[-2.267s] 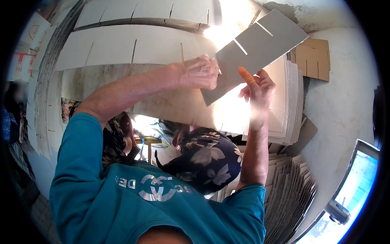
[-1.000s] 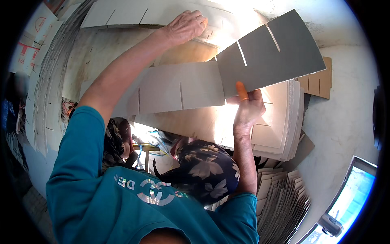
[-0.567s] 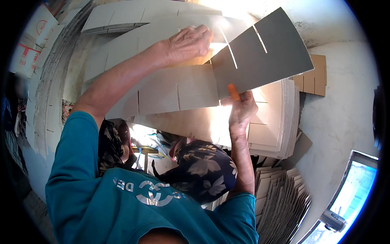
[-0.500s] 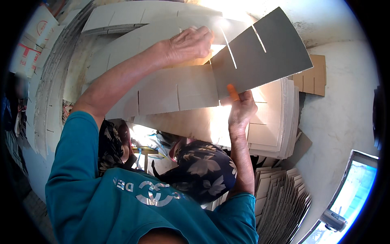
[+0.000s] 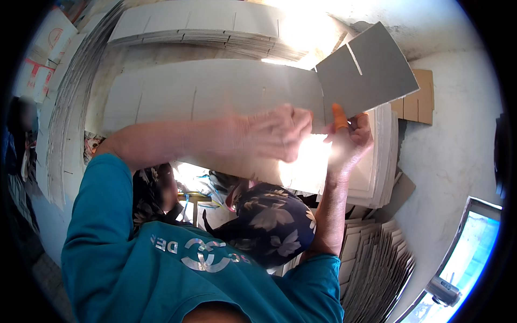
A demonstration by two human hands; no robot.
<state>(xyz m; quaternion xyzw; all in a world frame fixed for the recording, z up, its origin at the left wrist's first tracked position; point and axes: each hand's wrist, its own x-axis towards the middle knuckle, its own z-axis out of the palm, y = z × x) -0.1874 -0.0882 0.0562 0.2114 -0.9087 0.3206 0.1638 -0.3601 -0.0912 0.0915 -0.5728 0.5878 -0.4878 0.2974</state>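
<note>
A long, slotted cardboard strip (image 5: pixel 226 81) stretches across in front of me. Its right end (image 5: pixel 371 70) angles up past a crease and looks darker grey. My right hand (image 5: pixel 353 137) pinches the lower edge near that crease, with an orange cover (image 5: pixel 340 116) on the thumb. Closed and blurred by motion, my left hand (image 5: pixel 283 132) is by the strip's lower edge, just left of my right hand. What its curled fingers hold, if anything, is hidden.
Slotted cardboard sheets are stacked at the back (image 5: pixel 194 24), along the left side (image 5: pixel 75 107) and beside my right hand (image 5: pixel 382 161). More pieces (image 5: pixel 377 264) stand on edge at lower right. A pale wall (image 5: pixel 447 145) bounds the right. Bright glare covers the middle.
My left hand has come down and slightly right, from the strip's upper side to its lower edge. My right hand and the angled end have shifted right. The back stack shows more.
</note>
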